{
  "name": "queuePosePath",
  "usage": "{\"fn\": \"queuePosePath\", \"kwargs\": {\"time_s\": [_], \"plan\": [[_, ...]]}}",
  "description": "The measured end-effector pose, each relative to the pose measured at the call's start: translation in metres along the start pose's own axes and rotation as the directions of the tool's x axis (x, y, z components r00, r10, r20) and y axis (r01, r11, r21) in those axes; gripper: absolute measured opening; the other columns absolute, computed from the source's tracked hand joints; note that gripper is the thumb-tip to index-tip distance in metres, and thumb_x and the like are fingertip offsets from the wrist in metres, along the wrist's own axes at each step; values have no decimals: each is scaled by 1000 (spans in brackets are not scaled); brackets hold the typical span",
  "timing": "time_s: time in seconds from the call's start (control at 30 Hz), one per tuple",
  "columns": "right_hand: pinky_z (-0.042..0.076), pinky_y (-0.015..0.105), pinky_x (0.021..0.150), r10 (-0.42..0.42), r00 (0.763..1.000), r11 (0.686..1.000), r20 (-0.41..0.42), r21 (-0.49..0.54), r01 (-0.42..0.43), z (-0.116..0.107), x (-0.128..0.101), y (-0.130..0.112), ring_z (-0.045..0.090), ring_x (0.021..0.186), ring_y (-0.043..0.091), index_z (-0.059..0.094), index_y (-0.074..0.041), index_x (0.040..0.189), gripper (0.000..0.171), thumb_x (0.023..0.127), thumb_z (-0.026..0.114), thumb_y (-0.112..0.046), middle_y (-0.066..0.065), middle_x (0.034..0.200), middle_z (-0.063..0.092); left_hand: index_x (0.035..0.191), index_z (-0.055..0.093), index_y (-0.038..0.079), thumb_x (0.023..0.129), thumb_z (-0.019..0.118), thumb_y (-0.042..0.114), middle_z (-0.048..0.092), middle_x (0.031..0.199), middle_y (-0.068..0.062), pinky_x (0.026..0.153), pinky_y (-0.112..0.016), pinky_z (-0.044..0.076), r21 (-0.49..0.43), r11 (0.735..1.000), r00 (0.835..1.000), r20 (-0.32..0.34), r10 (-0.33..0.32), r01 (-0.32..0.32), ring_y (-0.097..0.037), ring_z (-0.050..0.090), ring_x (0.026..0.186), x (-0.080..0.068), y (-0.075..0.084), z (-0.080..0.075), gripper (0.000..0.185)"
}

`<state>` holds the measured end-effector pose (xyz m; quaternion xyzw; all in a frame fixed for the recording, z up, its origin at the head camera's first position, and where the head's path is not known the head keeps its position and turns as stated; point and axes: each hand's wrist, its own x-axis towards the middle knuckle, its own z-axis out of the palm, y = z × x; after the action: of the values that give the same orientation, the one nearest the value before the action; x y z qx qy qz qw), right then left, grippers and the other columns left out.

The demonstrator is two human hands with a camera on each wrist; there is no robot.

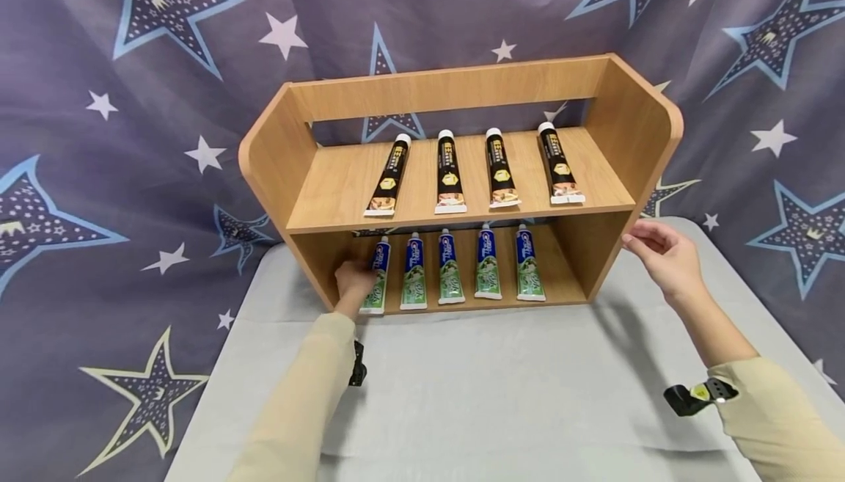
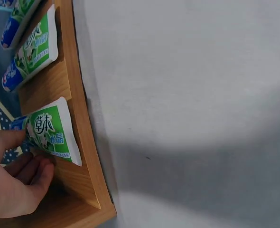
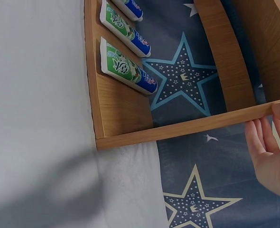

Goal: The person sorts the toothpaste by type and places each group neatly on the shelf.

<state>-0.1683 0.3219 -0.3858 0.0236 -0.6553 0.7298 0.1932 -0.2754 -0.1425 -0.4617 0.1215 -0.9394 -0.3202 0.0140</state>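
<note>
My left hand (image 1: 354, 282) reaches into the lower left of a two-tier wooden shelf (image 1: 462, 221). Its thumb and fingers pinch the leftmost blue-and-green toothpaste tube (image 2: 50, 128) at the middle, cap end toward the back. Several matching tubes, such as the middle toothpaste tube (image 1: 450, 269), lie in a row to its right on the lower board. At the shelf's right side, my right hand (image 1: 665, 258) holds the front edge of the side panel (image 3: 187, 129), thumb on one face and fingers on the other.
Several black toothpaste tubes (image 1: 450, 174) with white caps lie in a row on the upper board. The shelf stands on a table covered with a pale cloth (image 1: 475, 386). A star-patterned curtain (image 1: 165, 247) hangs behind and at both sides.
</note>
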Motion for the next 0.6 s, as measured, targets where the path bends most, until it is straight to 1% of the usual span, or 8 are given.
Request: {"fn": "queuePosePath", "kwargs": {"time_s": [0.07,0.13,0.23,0.33,0.43,0.5,0.57,0.6], "plan": [[55,7,68,-2,1000,1000,0,12,2,0,2,2,67,72,-5,70,-18,89,34,84,61,14,-13,79,72,101,70,-4,83,63,15,71,101,-22,84,-45,55,-6,1000,1000,-16,4,-4,-36,65,91,-6,0,-1,26],[55,7,68,-4,1000,1000,-3,25,4,1,5,4,67,72,-5,70,-18,89,34,84,60,15,-13,78,72,102,70,-3,82,65,16,72,102,-21,85,-45,55,-26,1000,999,-34,13,-14,-37,65,93,-12,1,-2,27],[55,6,68,-5,1000,1000,-19,21,6,0,7,6,67,72,-6,70,-19,88,35,84,60,15,-14,78,72,106,70,-1,84,65,18,73,104,-18,89,-45,55,-66,997,998,-52,44,-47,-35,66,99,-22,4,-3,29],[54,5,68,3,999,1000,-34,8,-3,-2,6,7,67,72,-7,69,-20,87,35,84,61,14,-16,78,72,108,70,-1,85,65,18,73,104,-17,91,-45,55,-93,990,993,-65,103,-108,-35,67,101,-36,6,-8,30],[55,6,67,7,999,1000,-50,-2,-7,-5,3,10,67,72,-7,70,-19,88,34,84,62,13,-15,79,72,109,70,1,85,67,18,73,106,-17,92,-45,54,-121,981,986,-74,147,-155,-33,67,102,-51,3,-17,30],[54,5,67,1,998,998,-60,-58,-4,-9,-1,12,67,72,-8,69,-19,91,32,84,63,11,-17,80,72,110,70,2,85,69,19,73,107,-16,92,-44,54,-124,974,979,-90,181,-192,-32,68,103,-60,-1,-26,30],[53,3,67,-14,997,986,-75,-166,1,-13,-6,14,66,74,-10,68,-20,95,31,85,64,8,-21,82,71,112,69,4,85,69,19,72,109,-15,93,-45,54,-116,969,973,-107,206,-218,-31,67,105,-70,-5,-37,30],[52,2,68,-22,997,973,-80,-231,3,-15,-9,15,65,75,-12,67,-21,97,30,85,65,6,-24,83,70,112,69,5,85,69,20,72,110,-15,92,-45,53,-106,966,968,-121,222,-235,-31,67,105,-74,-8,-42,31]]}}
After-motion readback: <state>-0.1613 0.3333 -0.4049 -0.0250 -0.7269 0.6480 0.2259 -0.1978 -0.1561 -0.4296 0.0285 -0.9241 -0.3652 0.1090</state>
